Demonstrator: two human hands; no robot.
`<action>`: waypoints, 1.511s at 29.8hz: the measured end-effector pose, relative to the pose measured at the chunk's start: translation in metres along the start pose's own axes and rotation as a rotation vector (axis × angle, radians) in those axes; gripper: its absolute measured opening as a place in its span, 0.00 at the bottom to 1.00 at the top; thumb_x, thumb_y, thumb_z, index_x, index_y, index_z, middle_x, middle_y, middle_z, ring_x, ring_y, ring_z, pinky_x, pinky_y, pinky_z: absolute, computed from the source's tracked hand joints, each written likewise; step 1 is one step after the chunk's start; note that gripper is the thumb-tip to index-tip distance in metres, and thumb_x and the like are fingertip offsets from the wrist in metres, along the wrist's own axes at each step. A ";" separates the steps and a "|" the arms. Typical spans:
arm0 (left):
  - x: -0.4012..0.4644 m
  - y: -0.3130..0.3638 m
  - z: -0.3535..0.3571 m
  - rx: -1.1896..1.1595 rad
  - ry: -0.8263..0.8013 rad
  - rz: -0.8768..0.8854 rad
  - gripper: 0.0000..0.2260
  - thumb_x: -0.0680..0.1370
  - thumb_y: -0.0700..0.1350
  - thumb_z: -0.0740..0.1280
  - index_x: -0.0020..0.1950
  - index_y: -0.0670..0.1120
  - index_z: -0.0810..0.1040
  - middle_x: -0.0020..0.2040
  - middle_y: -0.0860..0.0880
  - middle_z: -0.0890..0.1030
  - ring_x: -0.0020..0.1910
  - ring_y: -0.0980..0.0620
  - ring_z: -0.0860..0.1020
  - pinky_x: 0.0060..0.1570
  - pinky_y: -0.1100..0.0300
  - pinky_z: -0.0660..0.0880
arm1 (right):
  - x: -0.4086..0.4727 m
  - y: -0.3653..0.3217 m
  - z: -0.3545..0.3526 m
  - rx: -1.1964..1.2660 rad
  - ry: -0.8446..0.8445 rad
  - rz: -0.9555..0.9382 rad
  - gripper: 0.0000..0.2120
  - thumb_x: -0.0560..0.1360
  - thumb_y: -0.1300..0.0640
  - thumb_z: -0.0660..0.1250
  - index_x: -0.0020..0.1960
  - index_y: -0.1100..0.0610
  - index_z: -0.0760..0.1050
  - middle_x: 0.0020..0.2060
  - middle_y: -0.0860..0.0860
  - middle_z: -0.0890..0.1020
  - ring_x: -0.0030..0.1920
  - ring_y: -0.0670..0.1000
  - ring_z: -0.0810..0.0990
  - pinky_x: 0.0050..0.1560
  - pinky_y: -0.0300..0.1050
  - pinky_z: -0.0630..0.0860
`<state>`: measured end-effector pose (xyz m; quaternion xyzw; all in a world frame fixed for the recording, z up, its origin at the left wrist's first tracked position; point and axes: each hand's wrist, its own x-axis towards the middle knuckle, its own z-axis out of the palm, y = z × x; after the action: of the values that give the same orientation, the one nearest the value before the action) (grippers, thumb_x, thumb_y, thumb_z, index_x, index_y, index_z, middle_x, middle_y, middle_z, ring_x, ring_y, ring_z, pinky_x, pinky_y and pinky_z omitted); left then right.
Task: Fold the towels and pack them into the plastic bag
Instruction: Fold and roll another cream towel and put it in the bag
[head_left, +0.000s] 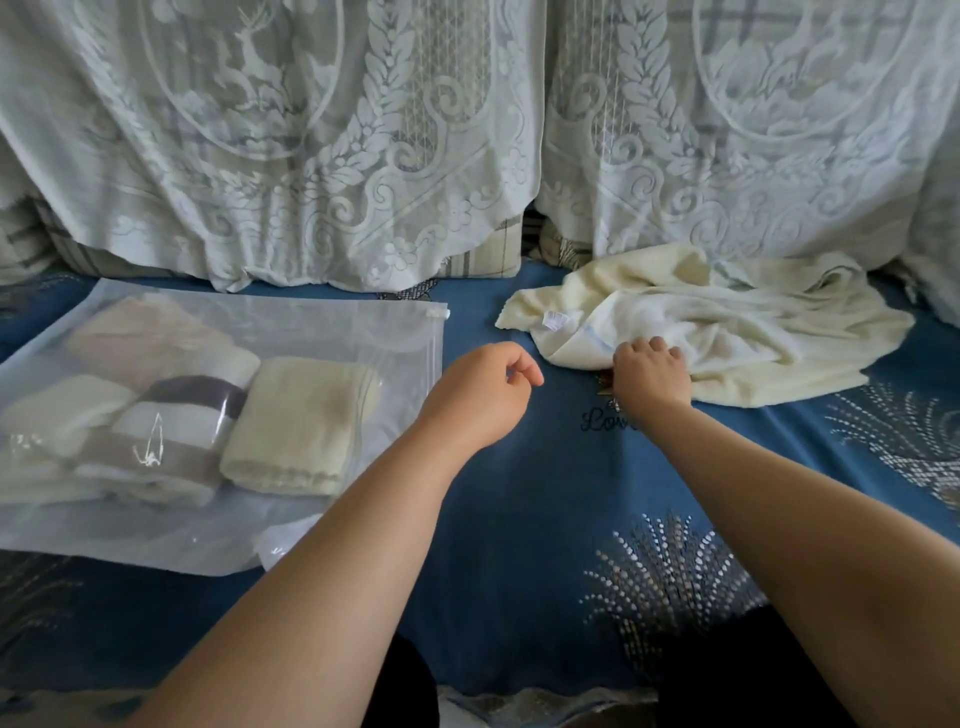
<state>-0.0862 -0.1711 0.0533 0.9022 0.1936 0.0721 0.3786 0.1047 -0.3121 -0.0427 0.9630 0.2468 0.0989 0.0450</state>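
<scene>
A crumpled cream towel (727, 332) lies on the blue bedspread at the right. My right hand (652, 376) grips its near left edge, fingers curled over the cloth. My left hand (480, 392) hovers above the bedspread between the towel and the bag, fingers loosely curled, holding nothing. At the left lies a clear plastic bag (337, 322) with a white zip slider (438, 313). Inside it are several folded towels: a cream one (296, 426), a grey-and-white striped one (171, 431) and pale ones further left.
The blue patterned bedspread (545, 493) covers the whole work surface. White lace covers (322, 135) drape over cushions along the back. My dark-clothed legs show at the bottom edge.
</scene>
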 end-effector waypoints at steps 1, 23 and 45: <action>0.001 0.000 -0.001 -0.005 0.004 0.002 0.13 0.78 0.41 0.56 0.45 0.55 0.78 0.36 0.56 0.74 0.31 0.57 0.71 0.31 0.61 0.66 | -0.001 0.002 -0.005 0.048 0.054 -0.012 0.11 0.77 0.58 0.58 0.57 0.58 0.72 0.56 0.55 0.76 0.58 0.58 0.70 0.56 0.50 0.65; -0.031 -0.009 0.048 0.228 -0.344 0.003 0.08 0.75 0.47 0.67 0.54 0.49 0.76 0.51 0.50 0.79 0.49 0.48 0.78 0.46 0.55 0.72 | -0.102 -0.011 -0.068 0.358 -0.252 -0.366 0.26 0.75 0.62 0.61 0.70 0.44 0.66 0.72 0.49 0.61 0.73 0.54 0.57 0.69 0.51 0.62; -0.061 0.024 -0.006 -0.182 -0.386 0.159 0.41 0.71 0.44 0.75 0.74 0.65 0.55 0.67 0.53 0.71 0.61 0.52 0.73 0.53 0.67 0.69 | -0.162 0.013 -0.153 0.802 -0.336 -0.274 0.19 0.79 0.47 0.61 0.37 0.60 0.71 0.26 0.45 0.68 0.26 0.42 0.65 0.31 0.36 0.63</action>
<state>-0.1362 -0.2076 0.0756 0.8738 0.0387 -0.0552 0.4816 -0.0604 -0.3962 0.0811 0.8656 0.3798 -0.1690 -0.2792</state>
